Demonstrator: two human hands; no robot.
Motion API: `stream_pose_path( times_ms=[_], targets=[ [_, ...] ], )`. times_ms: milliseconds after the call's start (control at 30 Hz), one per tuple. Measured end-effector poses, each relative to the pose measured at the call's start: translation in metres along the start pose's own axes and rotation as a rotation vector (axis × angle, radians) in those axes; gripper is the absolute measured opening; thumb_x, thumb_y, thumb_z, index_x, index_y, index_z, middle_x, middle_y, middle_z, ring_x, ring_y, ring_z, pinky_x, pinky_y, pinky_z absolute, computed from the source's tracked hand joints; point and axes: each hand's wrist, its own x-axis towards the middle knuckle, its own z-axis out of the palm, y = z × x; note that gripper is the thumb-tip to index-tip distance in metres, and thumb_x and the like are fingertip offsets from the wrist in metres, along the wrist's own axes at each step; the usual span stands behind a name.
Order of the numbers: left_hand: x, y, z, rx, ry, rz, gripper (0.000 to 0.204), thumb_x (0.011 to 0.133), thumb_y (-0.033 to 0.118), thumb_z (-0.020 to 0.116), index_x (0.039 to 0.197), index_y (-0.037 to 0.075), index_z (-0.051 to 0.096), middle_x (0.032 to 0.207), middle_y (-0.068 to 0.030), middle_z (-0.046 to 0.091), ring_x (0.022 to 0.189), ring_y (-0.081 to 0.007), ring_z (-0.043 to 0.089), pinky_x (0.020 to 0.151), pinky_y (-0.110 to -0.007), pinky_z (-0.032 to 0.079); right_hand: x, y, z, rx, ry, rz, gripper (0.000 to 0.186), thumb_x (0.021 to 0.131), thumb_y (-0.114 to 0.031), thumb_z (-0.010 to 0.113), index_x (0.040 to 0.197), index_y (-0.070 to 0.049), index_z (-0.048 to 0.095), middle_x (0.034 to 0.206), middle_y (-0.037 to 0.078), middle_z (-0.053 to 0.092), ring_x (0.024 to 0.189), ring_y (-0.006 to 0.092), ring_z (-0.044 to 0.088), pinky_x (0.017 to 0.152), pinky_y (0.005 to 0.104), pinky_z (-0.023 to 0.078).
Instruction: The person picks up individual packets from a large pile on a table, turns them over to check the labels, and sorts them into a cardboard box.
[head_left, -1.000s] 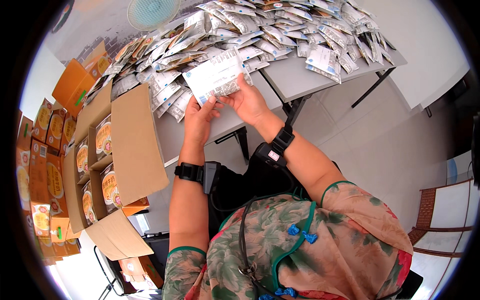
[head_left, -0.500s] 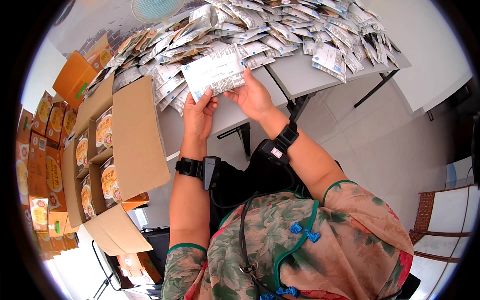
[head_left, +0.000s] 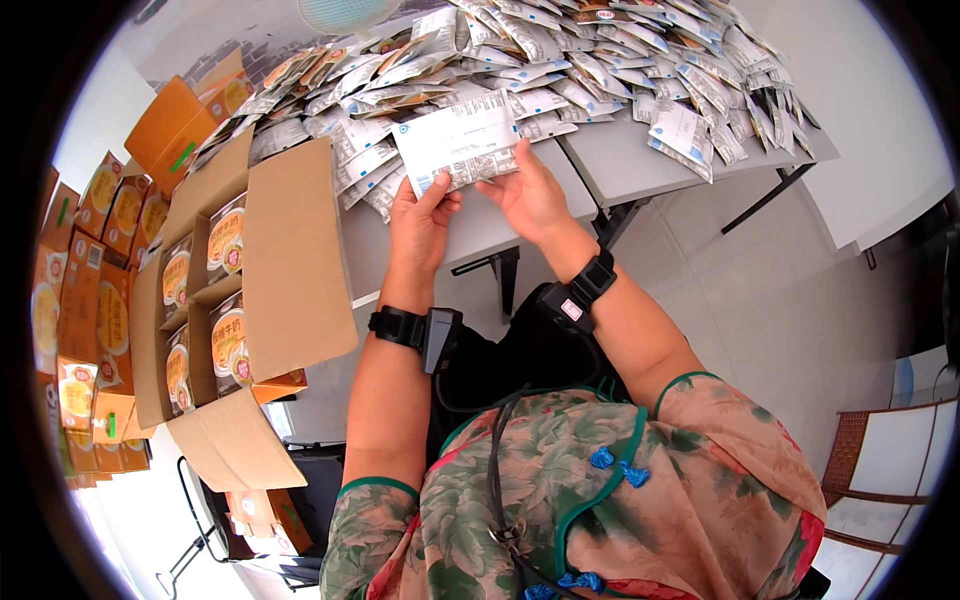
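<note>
Between my hands is a flat white sachet [head_left: 462,135] with fine grey and blue print, held above the near edge of the table. My left hand [head_left: 420,222] pinches its lower left corner, thumb on the printed face. At its right edge my right hand [head_left: 530,195] grips with the thumb on top and the fingers curled below. Behind it spreads a large heap of similar sachets [head_left: 590,75]. To the left stands an open cardboard box [head_left: 300,260], its dividers forming compartments that hold upright packs [head_left: 226,240] with orange-and-white fronts.
Two grey tables [head_left: 640,165] stand side by side under the heap. Orange cartons [head_left: 110,300] are stacked at the far left, and an open orange carton [head_left: 170,130] sits behind the box. A round fan [head_left: 345,12] is at the back. A woven folding screen [head_left: 870,470] stands at right.
The whole view has shifted slightly, so the table, box and hands appear a little to the right. Both hands keep the same hold on the sachet.
</note>
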Motion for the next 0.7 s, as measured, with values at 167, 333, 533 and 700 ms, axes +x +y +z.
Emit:
stream_pose_path(
  times_ms=[167,333,533,700],
  targets=[
    [-0.003,0.005,0.005,-0.013,-0.02,-0.015,0.02,0.089,0.011,0.055,0.107,0.004,0.051,0.09,-0.007,0.062,0.065,-0.0143,0.058,0.055,-0.023,0.049,-0.001,-0.003,-0.005,0.022,-0.075,0.025,0.045,0.094,-0.042,0.041,0.124,-0.008,0.042,0.115,0.007,0.055,0.102,0.0159,0.054,0.082,0.0309,0.048],
    [-0.001,0.002,0.002,0.012,-0.034,-0.005,0.023,0.089,0.013,0.055,0.11,0.004,0.05,0.093,-0.0078,0.062,0.067,-0.0153,0.06,0.054,-0.024,0.051,-0.005,-0.005,0.002,-0.028,-0.09,-0.015,0.037,0.092,-0.033,0.05,0.115,-0.004,0.049,0.109,0.007,0.057,0.096,0.0152,0.056,0.078,0.0292,0.05],
    [-0.001,-0.002,0.002,0.01,-0.043,0.077,0.024,0.09,0.011,0.054,0.112,0.003,0.05,0.1,-0.0084,0.06,0.077,-0.0158,0.061,0.064,-0.026,0.052,-0.001,-0.003,0.003,-0.103,-0.124,0.048,0.032,0.09,-0.027,0.054,0.11,-0.001,0.052,0.107,0.007,0.058,0.097,0.0155,0.056,0.08,0.0293,0.049],
    [-0.002,-0.006,0.002,0.065,-0.017,0.117,0.023,0.089,0.009,0.054,0.111,0.002,0.051,0.102,-0.0081,0.06,0.083,-0.0161,0.059,0.075,-0.03,0.051,0.0,-0.003,0.004,-0.087,-0.084,0.074,0.035,0.091,-0.028,0.053,0.11,0.001,0.052,0.107,0.009,0.058,0.097,0.0172,0.056,0.084,0.0308,0.048]
  ],
)
